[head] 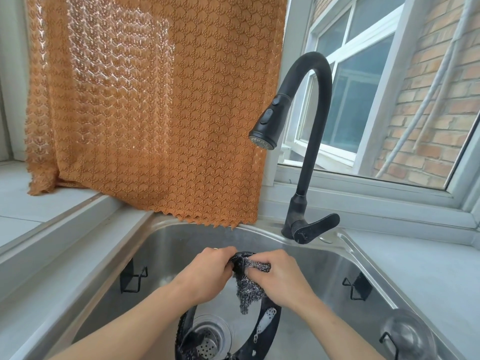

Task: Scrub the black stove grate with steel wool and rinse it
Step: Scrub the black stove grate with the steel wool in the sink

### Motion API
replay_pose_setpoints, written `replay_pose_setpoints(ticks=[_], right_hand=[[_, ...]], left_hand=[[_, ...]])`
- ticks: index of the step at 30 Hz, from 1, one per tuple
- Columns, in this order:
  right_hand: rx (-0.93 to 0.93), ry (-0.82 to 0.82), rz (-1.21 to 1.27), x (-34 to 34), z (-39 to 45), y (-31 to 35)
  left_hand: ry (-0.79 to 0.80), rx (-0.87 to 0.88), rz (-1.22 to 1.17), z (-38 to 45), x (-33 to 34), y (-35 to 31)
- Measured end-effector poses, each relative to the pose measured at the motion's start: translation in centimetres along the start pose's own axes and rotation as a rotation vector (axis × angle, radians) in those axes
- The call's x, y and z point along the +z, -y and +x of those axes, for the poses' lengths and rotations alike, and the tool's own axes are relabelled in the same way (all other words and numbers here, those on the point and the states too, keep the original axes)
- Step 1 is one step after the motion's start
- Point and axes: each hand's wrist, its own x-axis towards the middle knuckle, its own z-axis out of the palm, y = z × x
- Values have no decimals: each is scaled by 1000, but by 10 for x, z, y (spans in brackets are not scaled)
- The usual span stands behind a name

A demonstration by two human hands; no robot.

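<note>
The black stove grate [270,324], a round ring flecked with white suds, stands tilted inside the steel sink [306,258]. Its lower part hangs over the drain strainer [210,336]. My left hand [205,274] grips the grate's upper rim. My right hand [283,276] presses a grey wad of steel wool [248,284] against the same upper part, and the wool's loose end dangles down inside the ring. Both hands hide most of the upper rim.
A black gooseneck faucet [306,141] rises at the sink's back right with its spray head [267,126] above the basin; no water runs. Black wire holders [133,278] [357,288] hang on the sink walls. An orange lace curtain [155,105] drapes behind.
</note>
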Motion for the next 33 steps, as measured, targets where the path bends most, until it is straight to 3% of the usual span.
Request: replay_pose_setpoints(ticks=[5,10,14,20,25,29,33], right_hand=[[-8,-69,95,-8,0,0],[-2,119,-20,3,-1,-5],[101,140,-116,-5,1,-7],[213,-49,-421,-34,2,-30],[-33,49,-526,-15,4,-34],[-217,45,-770,12,14,-25],[-336,170,-999,28,12,-20]], left_hand=[[-1,-3,20,0,-2,-2],[-2,-3,33,0,-1,-4],[-21,-22,29,-2,-2,-4],[-100,-47,34,-7,-3,-12],[-126,-40,106,-9,3,-25],[-119,-45,124,-10,5,-26],[-121,-70,154,-9,4,-25]])
